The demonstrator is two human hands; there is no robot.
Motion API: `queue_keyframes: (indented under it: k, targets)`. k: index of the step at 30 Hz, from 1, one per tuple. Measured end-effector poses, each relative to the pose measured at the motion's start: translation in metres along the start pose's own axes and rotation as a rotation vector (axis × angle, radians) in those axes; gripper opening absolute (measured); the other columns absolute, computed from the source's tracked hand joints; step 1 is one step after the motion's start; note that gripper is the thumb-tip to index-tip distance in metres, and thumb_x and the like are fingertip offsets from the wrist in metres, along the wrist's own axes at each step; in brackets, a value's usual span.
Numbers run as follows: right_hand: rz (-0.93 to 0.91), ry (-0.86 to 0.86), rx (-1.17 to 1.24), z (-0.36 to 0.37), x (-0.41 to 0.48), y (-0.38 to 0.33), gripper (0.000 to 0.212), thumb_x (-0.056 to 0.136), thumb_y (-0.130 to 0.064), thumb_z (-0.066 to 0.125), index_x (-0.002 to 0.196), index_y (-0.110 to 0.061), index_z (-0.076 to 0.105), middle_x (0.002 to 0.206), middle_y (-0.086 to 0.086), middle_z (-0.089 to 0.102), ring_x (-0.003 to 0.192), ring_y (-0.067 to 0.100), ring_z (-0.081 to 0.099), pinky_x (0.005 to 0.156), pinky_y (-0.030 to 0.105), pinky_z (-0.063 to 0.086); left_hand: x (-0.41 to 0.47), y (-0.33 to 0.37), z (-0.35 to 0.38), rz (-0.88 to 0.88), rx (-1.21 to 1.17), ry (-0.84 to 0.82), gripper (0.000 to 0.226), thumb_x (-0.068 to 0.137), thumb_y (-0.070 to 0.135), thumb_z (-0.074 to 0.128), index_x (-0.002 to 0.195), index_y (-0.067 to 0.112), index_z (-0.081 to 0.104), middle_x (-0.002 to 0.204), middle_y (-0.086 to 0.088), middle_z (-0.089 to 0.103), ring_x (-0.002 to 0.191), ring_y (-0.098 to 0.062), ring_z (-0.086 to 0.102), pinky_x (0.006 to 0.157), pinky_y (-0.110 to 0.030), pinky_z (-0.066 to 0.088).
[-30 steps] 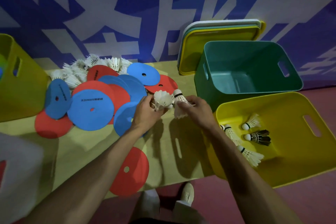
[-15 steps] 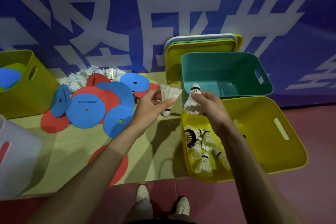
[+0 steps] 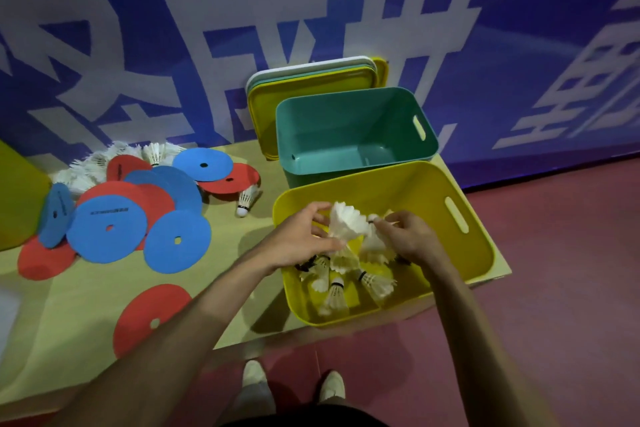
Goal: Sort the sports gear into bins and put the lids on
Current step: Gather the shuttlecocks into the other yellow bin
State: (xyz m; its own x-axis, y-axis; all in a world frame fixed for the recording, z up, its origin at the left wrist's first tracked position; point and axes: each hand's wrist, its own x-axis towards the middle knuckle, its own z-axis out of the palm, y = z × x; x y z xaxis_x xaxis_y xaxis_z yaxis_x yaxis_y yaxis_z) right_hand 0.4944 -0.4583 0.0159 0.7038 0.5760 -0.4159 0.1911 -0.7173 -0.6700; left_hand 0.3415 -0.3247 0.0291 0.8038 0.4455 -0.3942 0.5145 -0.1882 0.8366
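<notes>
We note left hand gripping a white feathered shuttlecock, right hand pinching a second shuttlecock — both over the yellow plastic bin on the desk — loose shuttlecocks lying inside.

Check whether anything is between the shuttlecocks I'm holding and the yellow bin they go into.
Nothing visible. The left hand and right hand hold the shuttlecocks over the open yellow bin, above those already inside; the lids lean against the wall behind the teal bin.
</notes>
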Motion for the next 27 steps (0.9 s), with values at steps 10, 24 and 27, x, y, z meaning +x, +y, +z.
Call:
queue_keyframes:
  k: [10,24,27]
  targets:
    - [-0.217,0.131,0.027,0.008,0.012,-0.046,0.028,0.092,-0.026,0.058,0.114,-0.011,0.065,0.113,0.006,0.068,0.106,0.02,0.061,0.086,0.029,0.045,-0.005,-0.006,-0.043,0.113,-0.116,0.227,0.04,0.09,0.021,0.063,0.127,0.024,0.05,0.11,0.005,0.06,0.103,-0.008,0.059,0.091,-0.026,0.049]
    - [-0.292,-0.045,0.157,0.149,0.034,-0.18,0.037,0.088,-0.025,0.061,0.124,-0.017,0.054,0.109,0.001,0.068,0.094,0.018,0.066,0.087,0.044,0.054,-0.008,-0.112,-0.169,-0.084,-0.23,0.488,0.02,0.088,0.007,0.058,0.095,0.024,0.066,0.09,0.004,0.066,0.094,-0.02,0.064,0.081,-0.023,0.048]
    - [-0.229,-0.088,0.122,0.186,0.046,-0.195,0.043,0.088,-0.023,0.061,0.129,-0.014,0.049,0.114,0.005,0.066,0.096,0.023,0.065,0.086,0.048,0.054,-0.002,-0.136,-0.197,-0.117,-0.249,0.486,0.022,0.088,0.002,0.054,0.1,0.018,0.066,0.088,0.001,0.066,0.084,-0.015,0.062,0.069,-0.015,0.047]
